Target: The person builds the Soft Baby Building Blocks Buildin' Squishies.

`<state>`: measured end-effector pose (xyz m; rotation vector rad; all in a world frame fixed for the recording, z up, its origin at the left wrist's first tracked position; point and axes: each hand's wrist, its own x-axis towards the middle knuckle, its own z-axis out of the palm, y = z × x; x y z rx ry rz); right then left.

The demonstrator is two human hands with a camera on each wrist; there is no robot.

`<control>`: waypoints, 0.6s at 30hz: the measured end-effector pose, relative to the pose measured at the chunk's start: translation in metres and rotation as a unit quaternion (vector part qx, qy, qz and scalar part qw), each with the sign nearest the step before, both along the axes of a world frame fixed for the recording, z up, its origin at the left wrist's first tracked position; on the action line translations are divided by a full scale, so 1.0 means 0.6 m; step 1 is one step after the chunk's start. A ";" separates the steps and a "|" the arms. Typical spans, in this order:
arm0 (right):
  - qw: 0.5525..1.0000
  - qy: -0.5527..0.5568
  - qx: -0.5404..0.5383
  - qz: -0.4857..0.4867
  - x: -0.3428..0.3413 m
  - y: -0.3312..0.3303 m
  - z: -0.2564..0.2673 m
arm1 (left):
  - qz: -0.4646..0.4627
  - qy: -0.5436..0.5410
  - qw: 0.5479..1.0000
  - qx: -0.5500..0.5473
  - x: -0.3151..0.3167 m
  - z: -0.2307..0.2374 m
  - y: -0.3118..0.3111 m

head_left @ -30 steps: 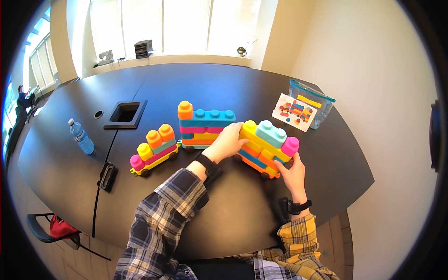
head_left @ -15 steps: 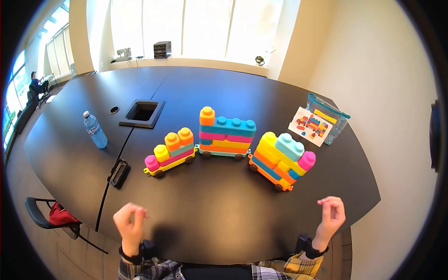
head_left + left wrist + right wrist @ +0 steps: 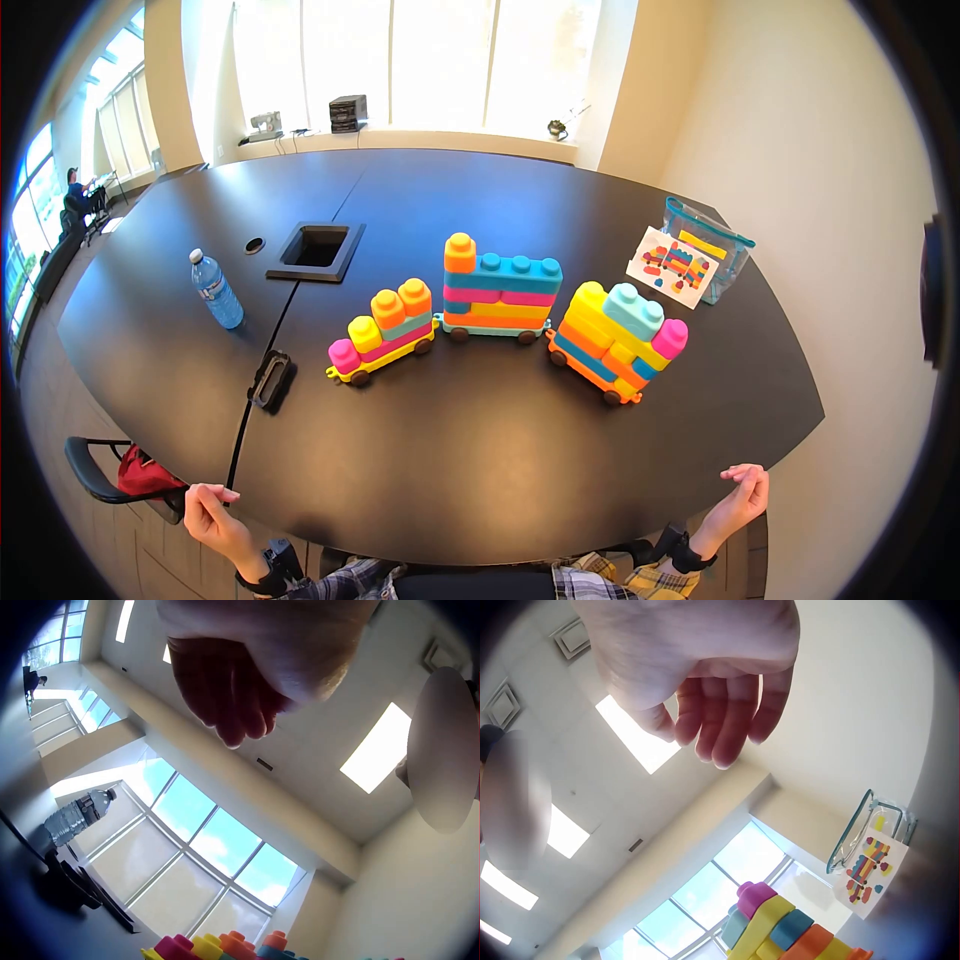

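A train of toy building blocks stands on the dark table, in three wheeled wagons. The left wagon (image 3: 385,335) has a yellow base and stepped pink, yellow and orange blocks. Its neighbour, the middle wagon (image 3: 500,295), is mostly blue, with one orange block on top at its left end. At the right, an angled wagon (image 3: 610,345) on an orange base carries yellow, orange, pale teal and pink blocks. My left hand (image 3: 217,522) is raised at the table's front left edge, fingers loosely curled, holding nothing. Likewise empty and loosely curled, my right hand (image 3: 738,507) is at the front right edge.
A picture card (image 3: 672,267) leans on a clear zip bag (image 3: 732,262) behind the right wagon. To the left are a water bottle (image 3: 217,290), a black object (image 3: 271,381) and a square table opening (image 3: 317,250). A chair (image 3: 95,470) with a red bag stands beyond the left edge.
Both hands were on the right wagon, then let go and drew back toward the body. They have since moved farther apart and lower. The wagons stay standing on the table.
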<state>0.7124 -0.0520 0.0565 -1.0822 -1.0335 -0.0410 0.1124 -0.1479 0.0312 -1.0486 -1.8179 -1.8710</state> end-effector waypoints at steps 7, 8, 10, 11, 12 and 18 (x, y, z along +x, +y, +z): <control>1.000 -0.004 -0.006 0.015 -0.003 0.010 0.004 | -0.043 -0.039 0.998 -0.001 0.015 -0.011 0.006; 1.000 0.000 -0.009 0.019 -0.004 0.012 0.003 | -0.043 -0.041 0.998 -0.002 0.008 -0.014 0.004; 1.000 0.003 -0.015 0.024 -0.005 0.015 0.000 | -0.109 -0.112 0.986 0.057 -0.026 -0.020 -0.006; 0.999 0.001 -0.013 0.032 -0.005 0.017 -0.002 | -0.118 -0.106 0.986 0.042 -0.046 -0.010 0.002; 0.999 -0.001 -0.012 0.042 -0.005 0.019 -0.003 | -0.126 -0.100 0.987 0.027 -0.068 0.002 0.017; 0.991 -0.014 0.006 0.130 -0.032 0.038 -0.009 | -0.139 0.060 0.909 -0.389 -0.171 -0.014 0.183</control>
